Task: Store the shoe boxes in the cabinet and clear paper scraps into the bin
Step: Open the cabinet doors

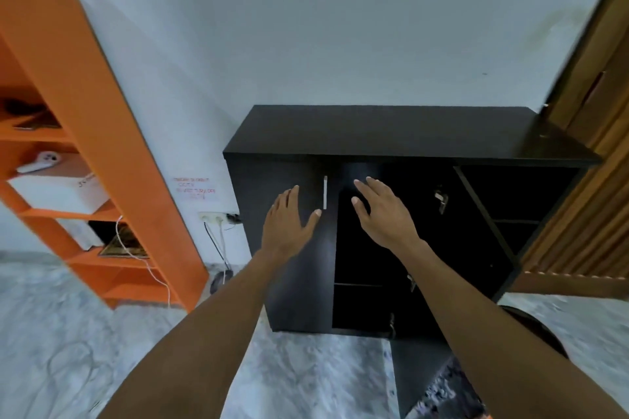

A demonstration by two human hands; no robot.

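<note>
Step in hand: I judged this as the cabinet stage, with both my arms stretched toward the low black laminate cabinet (pixel 401 131) against the pale wall.
Left hand: my left hand (pixel 287 221) was spread wide and empty, its palm at or against the closed left door panel (pixel 296 248); the thumb lay just beside the slim silver bar handle (pixel 325 192).
Right hand: my right hand (pixel 383 211) was open too, fingers splayed, holding nothing, hovering in front of the dark open middle compartment (pixel 371 248).
Shoe boxes: I saw none in either hand; the open compartments were too dark to tell what lay inside.
Paper scraps and bin: I could not make out either on the mottled grey floor (pixel 68 333).
Next move: I reckoned it called for closing around the handle to swing the left door, or fetching a box first.
Surroundings: a tall orange shelf unit (pixel 102 133) stood well apart on the left.
</note>
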